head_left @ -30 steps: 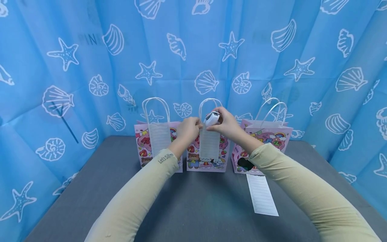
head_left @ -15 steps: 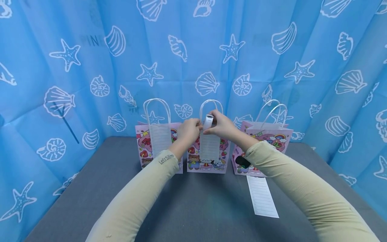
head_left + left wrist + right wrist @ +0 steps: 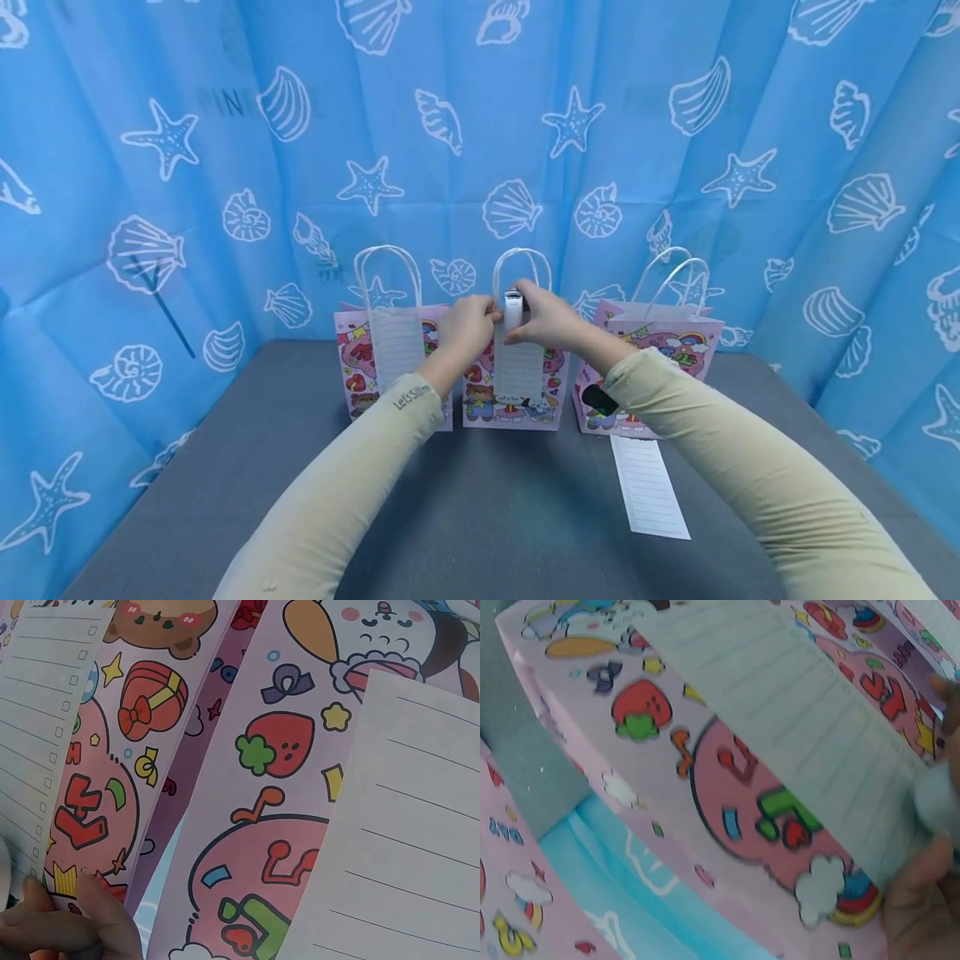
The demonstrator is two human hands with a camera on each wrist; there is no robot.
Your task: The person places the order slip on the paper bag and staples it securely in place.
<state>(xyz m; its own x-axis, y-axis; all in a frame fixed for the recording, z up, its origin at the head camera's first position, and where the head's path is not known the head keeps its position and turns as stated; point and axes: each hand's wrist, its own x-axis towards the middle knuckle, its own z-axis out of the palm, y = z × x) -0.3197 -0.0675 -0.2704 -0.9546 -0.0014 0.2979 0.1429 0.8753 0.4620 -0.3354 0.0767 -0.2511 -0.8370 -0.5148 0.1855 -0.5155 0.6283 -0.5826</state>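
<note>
My left hand (image 3: pixel 468 325) pinches the top left edge of the middle pink cartoon gift bag (image 3: pixel 478 407) beside a lined paper strip (image 3: pixel 519 375). In the left wrist view its fingertips (image 3: pixel 105 915) lie at the strip's edge, where checkboxes run down. My right hand (image 3: pixel 546 317) grips a small white stapler (image 3: pixel 513 310), thumb below and fingers behind. The stapler stands over the strip's top end, its narrow end towards the head camera. In the right wrist view the white stapler (image 3: pixel 937 799) overlaps the strip's end, with the thumb (image 3: pixel 922 889) close by.
On the left, another gift bag (image 3: pixel 357 354) has a lined strip (image 3: pixel 397 342) on its front. A third bag (image 3: pixel 675 333) stands at the right, partly behind the right forearm. Before it a loose strip (image 3: pixel 651 487) lies on the grey table (image 3: pixel 495 533). A blue curtain (image 3: pixel 465 167) hangs behind.
The right hand has moved slightly left and down, turning the stapler from slanted to upright over the strip. My left hand keeps its hold in the same place.
</note>
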